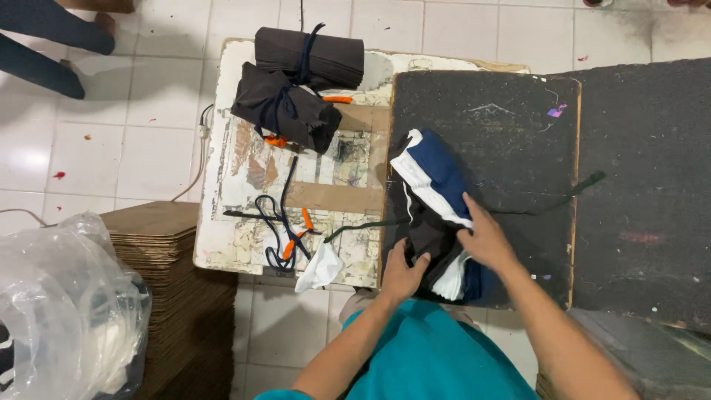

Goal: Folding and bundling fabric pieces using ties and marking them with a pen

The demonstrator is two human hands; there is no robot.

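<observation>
A stack of cut fabric pieces [433, 185], navy blue, white and dark brown, lies on a dark felt-covered board [503, 141]. My left hand [404, 272] grips the near end of the stack, thumb on top. My right hand [485, 238] presses down on its right side, fingers over the white and blue layers. A dark green cord [570, 194] runs under the stack across the board.
Two tied dark brown fabric bundles [296, 81] sit on a worn white table [222, 230], with loose navy and orange cords [285, 226] and a white scrap [320, 268]. A cardboard stack [178, 296] and a clear plastic bag [59, 304] are at left. Someone's legs [52, 44] stand top left.
</observation>
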